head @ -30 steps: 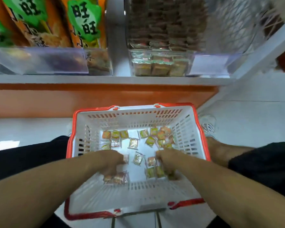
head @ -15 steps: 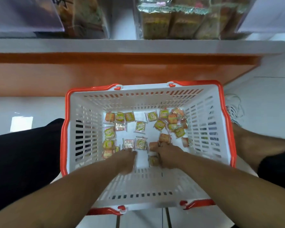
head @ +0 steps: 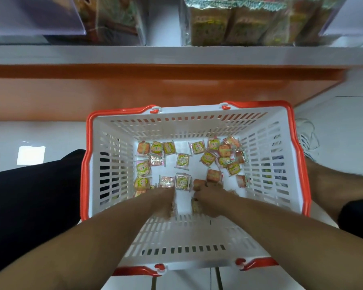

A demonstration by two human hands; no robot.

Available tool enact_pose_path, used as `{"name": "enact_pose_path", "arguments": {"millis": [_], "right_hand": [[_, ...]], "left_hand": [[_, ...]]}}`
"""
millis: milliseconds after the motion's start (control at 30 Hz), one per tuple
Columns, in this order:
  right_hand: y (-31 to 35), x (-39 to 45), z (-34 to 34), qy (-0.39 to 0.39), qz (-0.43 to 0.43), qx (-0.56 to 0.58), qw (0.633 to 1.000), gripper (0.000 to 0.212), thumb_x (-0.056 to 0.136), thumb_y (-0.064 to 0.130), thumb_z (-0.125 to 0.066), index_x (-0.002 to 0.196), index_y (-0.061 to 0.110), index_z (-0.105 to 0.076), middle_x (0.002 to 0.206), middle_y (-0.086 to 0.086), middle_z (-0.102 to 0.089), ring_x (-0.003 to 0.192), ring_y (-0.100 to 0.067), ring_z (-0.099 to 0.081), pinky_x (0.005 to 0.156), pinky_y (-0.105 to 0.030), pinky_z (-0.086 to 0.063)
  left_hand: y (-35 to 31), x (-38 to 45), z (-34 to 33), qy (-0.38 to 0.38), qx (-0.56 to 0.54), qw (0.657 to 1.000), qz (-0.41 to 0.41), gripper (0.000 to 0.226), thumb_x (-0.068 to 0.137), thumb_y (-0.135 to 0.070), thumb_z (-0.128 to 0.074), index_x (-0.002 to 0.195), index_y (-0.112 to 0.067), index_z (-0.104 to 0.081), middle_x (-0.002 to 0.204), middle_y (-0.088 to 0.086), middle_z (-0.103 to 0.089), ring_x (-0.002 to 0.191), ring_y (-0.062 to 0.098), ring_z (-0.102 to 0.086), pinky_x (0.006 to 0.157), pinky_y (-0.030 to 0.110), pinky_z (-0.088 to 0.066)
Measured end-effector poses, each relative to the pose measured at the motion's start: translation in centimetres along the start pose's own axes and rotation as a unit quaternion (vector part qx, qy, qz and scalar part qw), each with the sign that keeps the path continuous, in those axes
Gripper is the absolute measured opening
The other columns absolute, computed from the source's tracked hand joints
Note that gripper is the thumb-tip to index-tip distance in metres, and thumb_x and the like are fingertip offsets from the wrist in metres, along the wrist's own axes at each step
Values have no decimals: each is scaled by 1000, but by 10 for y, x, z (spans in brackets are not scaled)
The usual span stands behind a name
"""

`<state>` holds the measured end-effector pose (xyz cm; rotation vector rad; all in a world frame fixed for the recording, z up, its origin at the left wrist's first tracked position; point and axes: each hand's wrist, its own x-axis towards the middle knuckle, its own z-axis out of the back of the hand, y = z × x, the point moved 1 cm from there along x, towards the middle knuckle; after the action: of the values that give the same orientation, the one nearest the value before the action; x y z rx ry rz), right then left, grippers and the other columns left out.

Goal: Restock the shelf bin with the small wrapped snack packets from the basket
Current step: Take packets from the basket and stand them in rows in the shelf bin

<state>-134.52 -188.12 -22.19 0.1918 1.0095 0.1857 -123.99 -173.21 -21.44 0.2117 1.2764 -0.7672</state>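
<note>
Down in the basket (head: pixel 197 124), left hand (head: pixel 162 203) and right hand (head: pixel 208 200) side by side, fingers curled among snack packets (head: pixel 210 158), grip unclear.

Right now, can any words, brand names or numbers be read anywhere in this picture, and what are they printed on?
None can be read.
Snack packets in the basket: green and orange printing, too small to read.
Wrapped packs in the shelf bin: printing blurred.
Bags on the shelf's left: blurred.
Clear tag holders on the shelf edge: nothing legible.
</note>
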Motion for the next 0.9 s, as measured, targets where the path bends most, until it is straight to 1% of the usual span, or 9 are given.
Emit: {"name": "enact_pose_path", "arguments": {"millis": [167, 267, 333, 400, 467, 567, 667, 800, 900], "right_hand": [[-2, 3, 3, 1, -32, 136, 990, 31, 94, 19, -61, 120, 3, -65, 128, -16, -59, 113, -33, -59, 83, -35, -50], [-2, 0, 4, -4, -42, 193, 980, 35, 92, 25, -64, 124, 11, -60, 120, -14, -63, 107, -33, -62, 86, -40, -49], [-2, 0, 0, 10, -56, 210, 976, 21, 92, 23, -62, 110, 14, -58, 105, -11, -60, 98, -29, -60, 83, -41, -46], [-2, -1, 1, 22, -51, 221, 974, 11, 95, 23, -54, 87, 18, -50, 85, -6, -53, 87, -24, -52, 81, -40, -44], [-5, -9, 17, 12, -52, 255, 965, 13, 94, 26, -54, 88, 15, -55, 89, -6, -61, 85, -25, -58, 83, -41, -52], [-16, -26, 65, 30, -64, 271, 960, 28, 87, 28, -62, 113, 17, -64, 107, -7, -69, 88, -25, -66, 77, -39, -59], [-28, -60, 131, 63, -69, 258, 962, 35, 84, 23, -69, 117, 15, -65, 101, -5, -69, 78, -22, -70, 57, -29, -58], [-26, -132, 208, 44, -86, 272, 958, 26, 92, 10, -66, 116, 2, -63, 93, -10, -69, 63, -17, -70, 54, -29, -60], [-15, -204, 257, 9, -94, 233, 968, 22, 92, 8, -66, 112, -1, -64, 96, -13, -67, 82, -27, -70, 64, -35, -62]], "left_hand": [[1, 6, -7, 7, -26, 1000, 8, 33, 82, -27, -76, 111, -15, -67, 110, 6, -73, 105, 24, -69, 88, 36, -57], [-2, 10, 0, -9, -100, 995, 25, 42, 74, -37, -86, 108, -16, -72, 106, 3, -76, 99, 22, -70, 87, 34, -58], [-5, 11, 6, -15, -184, 982, 33, 36, 71, -40, -88, 98, -18, -78, 100, 3, -78, 92, 20, -72, 83, 33, -60], [-7, 11, 12, -15, -272, 961, 35, 19, 75, -35, -87, 85, -21, -79, 89, 3, -77, 82, 20, -75, 68, 32, -63], [-8, 4, 21, -5, -333, 942, 32, 9, 82, -31, -82, 81, -24, -76, 81, 0, -74, 74, 18, -76, 55, 25, -59], [-13, -13, 44, -11, -421, 907, 22, 21, 85, -33, -75, 92, -13, -76, 99, 13, -75, 84, 24, -77, 69, 32, -63], [-29, -44, 84, 3, -503, 864, -30, 30, 92, -36, -68, 107, -10, -73, 111, 18, -74, 99, 31, -75, 88, 43, -62], [-56, -104, 150, 39, -537, 833, -131, 20, 101, -30, -57, 107, -12, -64, 100, 17, -69, 83, 24, -71, 88, 42, -59], [-77, -165, 191, 44, -544, 817, -187, 21, 94, -27, -64, 106, -9, -63, 95, 16, -72, 83, 26, -74, 76, 39, -65]]}}
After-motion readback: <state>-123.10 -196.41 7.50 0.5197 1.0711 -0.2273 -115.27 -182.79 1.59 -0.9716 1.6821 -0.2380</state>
